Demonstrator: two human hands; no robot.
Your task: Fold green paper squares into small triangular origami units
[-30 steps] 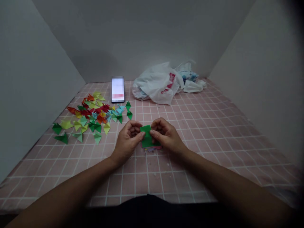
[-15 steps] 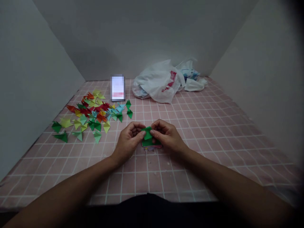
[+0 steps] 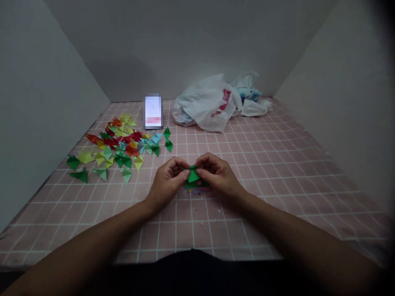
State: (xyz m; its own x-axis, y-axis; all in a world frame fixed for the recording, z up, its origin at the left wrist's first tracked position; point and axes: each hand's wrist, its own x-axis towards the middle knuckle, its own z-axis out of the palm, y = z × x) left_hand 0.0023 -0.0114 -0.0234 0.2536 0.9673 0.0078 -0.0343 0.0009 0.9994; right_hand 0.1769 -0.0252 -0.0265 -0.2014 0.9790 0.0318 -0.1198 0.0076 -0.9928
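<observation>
Between my two hands is a small piece of folded green origami paper (image 3: 193, 176), its lower part showing below the thumbs. My left hand (image 3: 168, 179) pinches its left side between thumb and curled fingers. On the other side, my right hand (image 3: 217, 174) pinches the right edge, thumb in front; the fingertips of both hands nearly meet at the top. Just under it lies a stack of coloured paper squares (image 3: 197, 186), a green one on top, with pink, yellow and purple edges showing. My hands partly cover the stack.
To the left lies a spread of several folded paper pieces (image 3: 123, 157) in green, yellow, red, orange and light blue. A phone (image 3: 153, 112) with a lit, blurred screen stands at the back. White plastic bags (image 3: 206, 102) lie near the back wall. A pink checked cloth (image 3: 262, 160) covers the table.
The green paper between my hands has turned slightly, and its lower part now hangs as a more even, pointed shape. Both hands keep nearly the same place, fingertips a little closer together.
</observation>
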